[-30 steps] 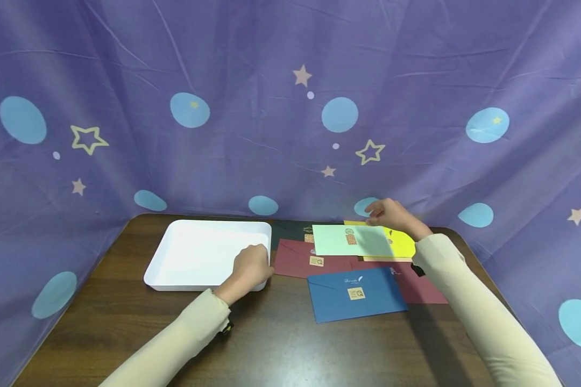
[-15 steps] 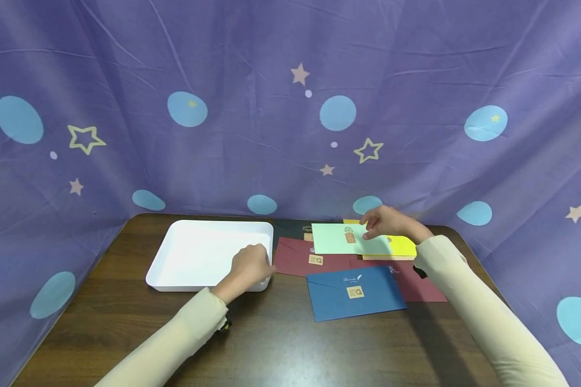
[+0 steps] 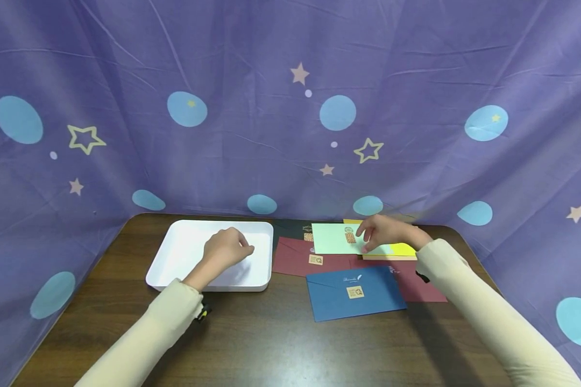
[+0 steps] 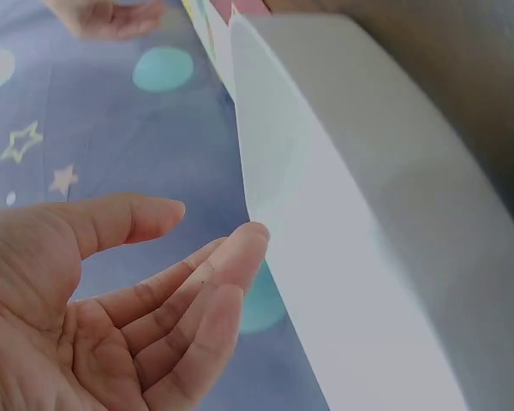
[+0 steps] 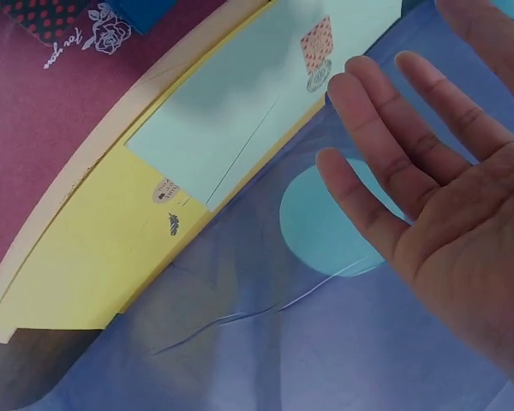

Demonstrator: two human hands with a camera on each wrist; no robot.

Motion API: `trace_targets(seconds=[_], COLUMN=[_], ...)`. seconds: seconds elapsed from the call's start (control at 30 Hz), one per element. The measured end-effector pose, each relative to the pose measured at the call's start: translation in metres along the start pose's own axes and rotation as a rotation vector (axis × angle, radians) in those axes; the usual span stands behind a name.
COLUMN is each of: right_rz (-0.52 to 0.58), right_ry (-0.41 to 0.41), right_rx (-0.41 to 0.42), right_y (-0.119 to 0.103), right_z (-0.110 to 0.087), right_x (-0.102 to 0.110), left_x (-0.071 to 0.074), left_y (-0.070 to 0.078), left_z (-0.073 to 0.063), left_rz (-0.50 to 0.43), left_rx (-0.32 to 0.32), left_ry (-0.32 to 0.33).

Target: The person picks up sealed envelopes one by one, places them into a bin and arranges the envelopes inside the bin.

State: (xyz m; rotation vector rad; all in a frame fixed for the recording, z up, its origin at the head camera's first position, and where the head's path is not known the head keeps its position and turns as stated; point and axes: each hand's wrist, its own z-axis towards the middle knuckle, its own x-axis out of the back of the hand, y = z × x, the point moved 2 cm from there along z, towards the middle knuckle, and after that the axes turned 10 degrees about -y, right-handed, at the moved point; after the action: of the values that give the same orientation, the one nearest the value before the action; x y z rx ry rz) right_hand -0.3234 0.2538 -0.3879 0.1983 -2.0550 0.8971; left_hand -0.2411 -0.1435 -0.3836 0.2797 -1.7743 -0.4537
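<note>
My left hand (image 3: 226,249) hovers over the white tray (image 3: 174,263); the left wrist view shows its fingers loosely bent with nothing between them. Above the mint-green envelope (image 3: 330,242) hangs my right hand (image 3: 384,231), its fingers relaxed and empty in the right wrist view. Under the mint envelope lies a yellow envelope (image 5: 77,248), partly covered. A blue envelope (image 3: 358,306) lies nearer the front, overlapping a dark red envelope (image 3: 423,282) on the right. Another dark red envelope (image 3: 290,260) lies beside the tray.
A dark green envelope (image 3: 290,228) lies at the back, partly under others. A cream envelope (image 3: 389,258) shows only its edge. The brown wooden table (image 3: 271,349) ends at a purple patterned curtain (image 3: 252,107) behind it.
My left hand has moved left from the tray's right front corner to over the tray. My right hand has come down and nearer over the mint envelope. The envelopes stay in place.
</note>
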Motion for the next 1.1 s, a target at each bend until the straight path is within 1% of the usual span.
trace_targets(seconds=[0.17,0.33,0.4,0.57,0.7,0.87,1.1], right_rz=[-0.031,-0.05,-0.055,-0.054,-0.059,-0.051,-0.058], right_ry=[-0.047,-0.073,-0.075,-0.106,-0.129,-0.143,-0.15], right_rx=[0.016,0.033,0.022,-0.004,-0.002,-0.009,-0.043], right_y=[-0.011,-0.023,-0.026,-0.03,-0.032,-0.034,-0.035], right_z=[0.001,0.002,0.001,0.003,0.005,0.006,0.001], right_x=[-0.005,-0.011,-0.013,-0.018,-0.019,-0.023,-0.033], left_x=[0.017,0.032,0.037,0.046,0.055,0.067,0.082], left_y=[-0.014,-0.029,-0.034,-0.049,-0.062,-0.081,-0.106], left_z=[-0.001,0.0,0.002,0.006,0.009,0.008,0.005], left_rz=[0.017,0.043,0.047,0.071,0.096,0.095,0.082], left_rx=[0.029,0.063,0.07,0.076,0.084,0.106,0.143], left_ry=[-0.025,-0.015,-0.018,-0.023,-0.013,-0.02,-0.07])
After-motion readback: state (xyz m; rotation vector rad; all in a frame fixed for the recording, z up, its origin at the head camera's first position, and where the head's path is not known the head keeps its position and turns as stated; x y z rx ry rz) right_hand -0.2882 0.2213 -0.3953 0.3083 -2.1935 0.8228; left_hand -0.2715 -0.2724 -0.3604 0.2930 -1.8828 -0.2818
